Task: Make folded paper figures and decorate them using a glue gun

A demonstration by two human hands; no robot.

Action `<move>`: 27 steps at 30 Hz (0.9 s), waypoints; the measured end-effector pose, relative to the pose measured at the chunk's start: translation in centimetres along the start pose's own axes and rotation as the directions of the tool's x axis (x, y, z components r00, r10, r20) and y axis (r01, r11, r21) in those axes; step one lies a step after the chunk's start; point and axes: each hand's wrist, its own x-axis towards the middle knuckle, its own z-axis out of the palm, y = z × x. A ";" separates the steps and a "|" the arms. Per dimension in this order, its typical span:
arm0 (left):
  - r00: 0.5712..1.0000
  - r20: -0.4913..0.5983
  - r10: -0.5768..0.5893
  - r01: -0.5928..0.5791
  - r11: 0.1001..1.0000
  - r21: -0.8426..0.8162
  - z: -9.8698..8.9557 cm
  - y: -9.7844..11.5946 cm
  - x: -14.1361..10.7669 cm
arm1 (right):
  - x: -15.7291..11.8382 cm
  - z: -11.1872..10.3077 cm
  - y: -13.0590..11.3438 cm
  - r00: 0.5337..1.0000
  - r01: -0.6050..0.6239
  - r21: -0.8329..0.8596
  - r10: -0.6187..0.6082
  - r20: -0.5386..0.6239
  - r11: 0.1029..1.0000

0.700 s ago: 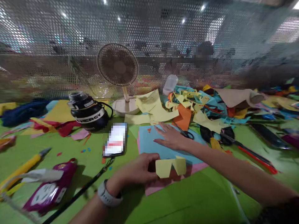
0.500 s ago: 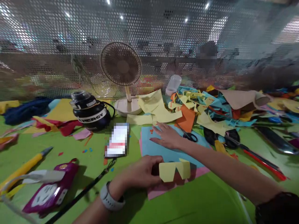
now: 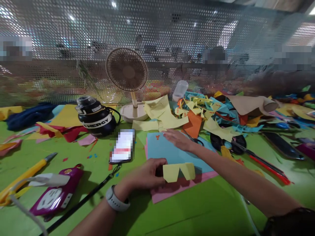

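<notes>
— Green table (image 3: 182,216) in the head view, mesh wall (image 3: 159,29) behind. Hands?
— Left hand (image 3: 147,173) pinches a yellow cutout (image 3: 170,173) (notched, kinda like glasses) over the blue sheet (image 3: 157,150) and pink sheet (image 3: 159,195); right hand (image 3: 180,140) lies flat on blue.

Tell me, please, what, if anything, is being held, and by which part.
The left hand holds the yellow cutout by its left end; the right hand holds nothing visible.

Paper stack (image 3: 182,157) mid counter (image 3: 197,209); scissors (image 3: 195,141) at its far right corner, cutout (image 3: 171,172) over near edge. Phone (image 3: 122,146) left. Toward counter's far edge, left-right: flask (image 3: 97,121), fan (image 3: 128,72), scraps (image 3: 214,106).
</notes>
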 end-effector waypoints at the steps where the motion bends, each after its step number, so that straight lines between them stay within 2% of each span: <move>1: 1.000 -0.013 0.012 -0.012 1.000 0.002 0.0 -0.1 0.0 | -0.2 -0.3 0.1 1.000 -0.006 0.044 0.005 0.005 0.999; 3: 0.999 -0.032 0.022 -0.022 1.000 0.017 -0.1 -0.1 0.0 | -0.6 -0.7 0.3 1.000 -0.014 0.114 0.014 0.005 0.993; 8: 1.000 -0.002 0.019 -0.019 1.000 -0.011 0.0 0.0 0.0 | -2.0 -1.0 -0.1 0.997 -0.073 0.298 0.072 0.014 0.952; 12: 1.000 -0.020 0.010 -0.008 0.997 0.083 -0.1 0.0 0.1 | -4.3 -1.3 -1.1 0.996 -0.089 0.297 0.087 0.021 0.951; 16: 1.000 -0.006 0.024 -0.023 0.997 0.076 0.0 0.0 0.1 | -8.6 -1.9 -2.3 0.999 0.027 0.022 -0.027 -0.018 0.999; 19: 0.998 0.040 0.041 -0.042 0.999 0.007 0.1 0.0 0.1 | -12.3 -2.6 -2.7 0.989 0.122 -0.187 -0.135 -0.057 0.975; 21: 0.998 0.046 0.035 -0.035 0.999 0.008 0.1 -0.2 0.1 | -14.4 -3.5 -2.5 0.983 0.123 -0.274 -0.154 -0.097 0.954; 24: 0.999 0.043 -0.005 0.004 1.000 0.028 0.2 -0.3 0.1 | -16.4 -6.1 -1.3 0.970 -0.008 -0.424 -0.097 -0.225 0.906; 27: 0.998 0.052 -0.034 0.032 0.999 0.044 0.3 -0.3 0.0 | -17.5 -9.7 0.9 0.908 -0.206 -0.595 -0.075 -0.412 0.777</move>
